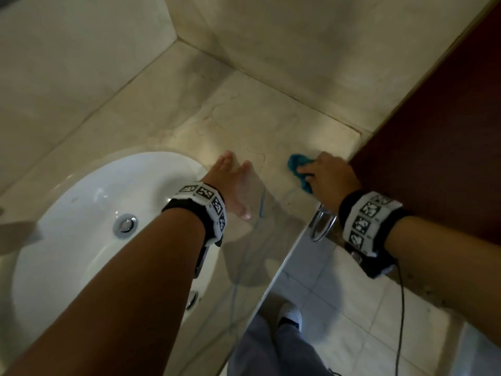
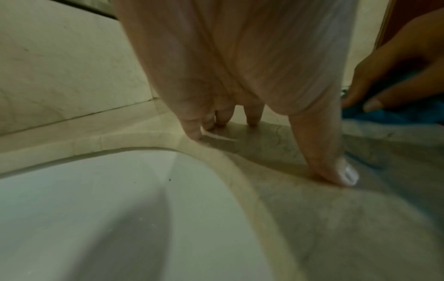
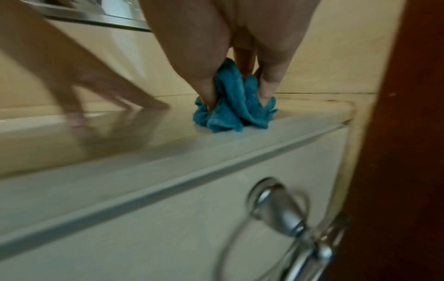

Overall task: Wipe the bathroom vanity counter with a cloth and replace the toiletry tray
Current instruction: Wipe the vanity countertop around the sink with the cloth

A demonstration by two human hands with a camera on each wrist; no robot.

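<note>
A bunched teal cloth [image 1: 296, 169] lies on the beige marble counter [image 1: 244, 118] near its front right corner. My right hand [image 1: 329, 176] grips the cloth [image 3: 234, 106] from above, fingers curled into it, and presses it on the counter [image 3: 120, 133]. My left hand [image 1: 235, 183] rests spread on the counter just right of the sink, its straight fingertips [image 2: 346, 175] touching the stone [image 2: 336, 228]. The cloth [image 2: 394, 114] and right hand show at the left wrist view's right edge. No toiletry tray is in view.
A white oval sink [image 1: 81, 226] with a chrome drain [image 1: 125, 225] is set into the counter at left. A dark wooden panel [image 1: 447, 118] borders the counter on the right. A chrome towel ring [image 3: 283, 218] hangs on the counter's front face. Tiled walls meet behind.
</note>
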